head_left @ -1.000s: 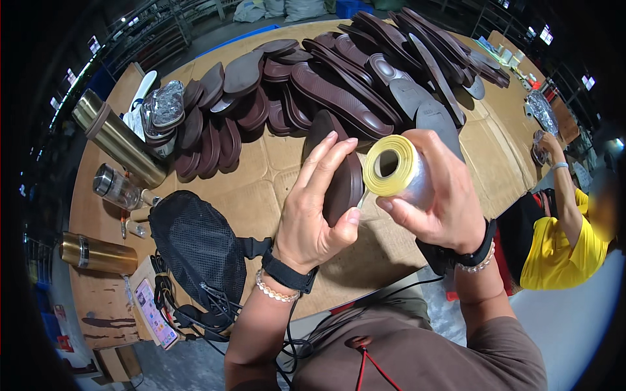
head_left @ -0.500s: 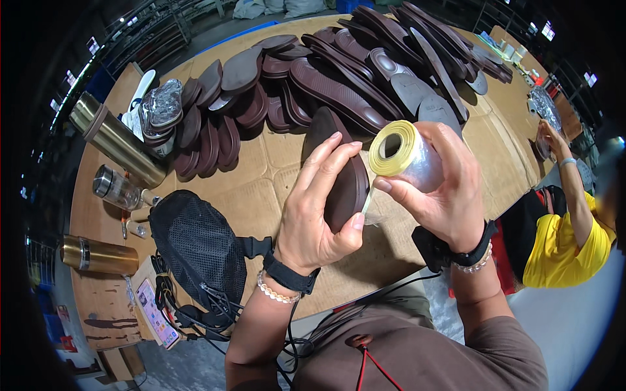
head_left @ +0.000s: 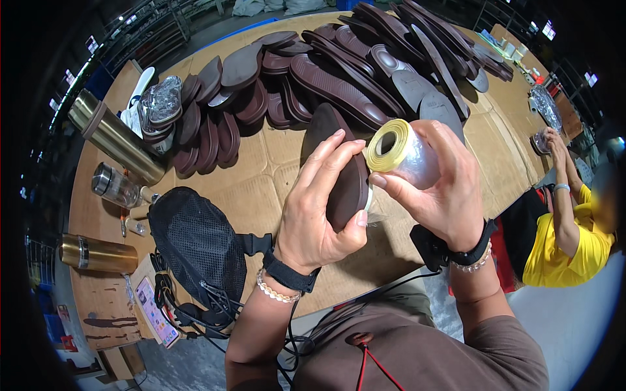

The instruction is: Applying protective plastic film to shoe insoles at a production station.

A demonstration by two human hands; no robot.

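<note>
Over the table's near side, my left hand point(head_left: 313, 212) is closed round a dark brown shoe sole point(head_left: 347, 195), its fingers across the upper face and its thumb at the near end. My right hand point(head_left: 453, 189) grips a roll of clear plastic film point(head_left: 417, 156) with yellow ends, held right against the sole's right edge. A thin strip of film shows between roll and sole; whether it goes round the sole is hard to make out. Beyond both hands lies a long heap of brown and grey soles point(head_left: 339, 88). My palms hide part of the held sole.
Film-wrapped soles point(head_left: 161, 104), a steel flask point(head_left: 127, 143), a glass bottle point(head_left: 117, 189), a gold tumbler point(head_left: 98, 253), a black mesh bag point(head_left: 195, 228) and a phone point(head_left: 156, 313) stand or lie at left. At right, a co-worker in a yellow shirt point(head_left: 561, 254) handles a wrapped bundle point(head_left: 541, 140).
The film roll has shifted very slightly left and up beside the sole. My left hand has barely moved. The co-worker's hands have come together at their bundle.
</note>
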